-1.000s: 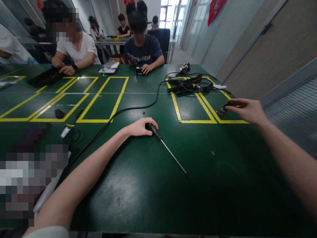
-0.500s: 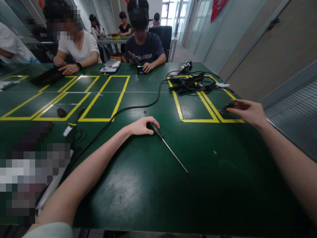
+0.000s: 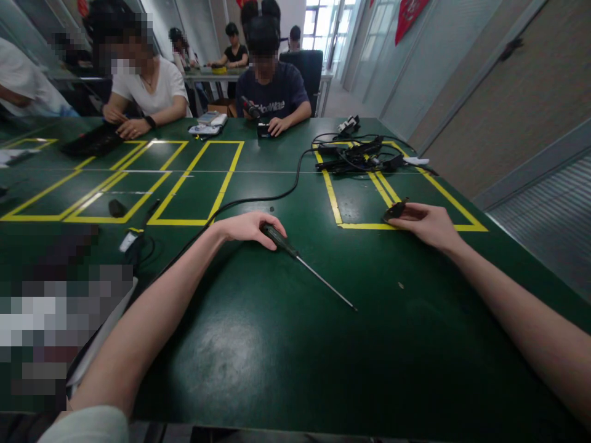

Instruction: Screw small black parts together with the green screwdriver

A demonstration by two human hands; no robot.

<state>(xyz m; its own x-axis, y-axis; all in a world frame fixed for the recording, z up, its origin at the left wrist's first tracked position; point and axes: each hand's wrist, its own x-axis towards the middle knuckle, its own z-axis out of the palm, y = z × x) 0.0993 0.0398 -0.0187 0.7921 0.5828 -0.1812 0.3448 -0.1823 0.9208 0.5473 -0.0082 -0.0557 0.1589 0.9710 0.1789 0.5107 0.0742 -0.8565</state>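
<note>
Green table [image 3: 286, 363]: we count one screwdriver [image 3: 290, 248] and one small dark part [image 3: 394, 211]. Our left hand [image 3: 244, 226] clamps the screwdriver's handle [image 3: 279, 239], shaft [image 3: 325, 282] slanting rightward and toward us; our right hand [image 3: 428, 224], well apart, pinches the part.

Beyond the far edge of the green surface [image 3: 295, 369] stand a black chair [image 3: 314, 71] and a grey table [image 3: 194, 75]. Daylight fills a window [image 3: 317, 21] farther behind it. Right of the surface, pale floor [image 3: 347, 98] meets glassy partition panels [image 3: 376, 80] and a brownish wall panel [image 3: 498, 111].
</note>
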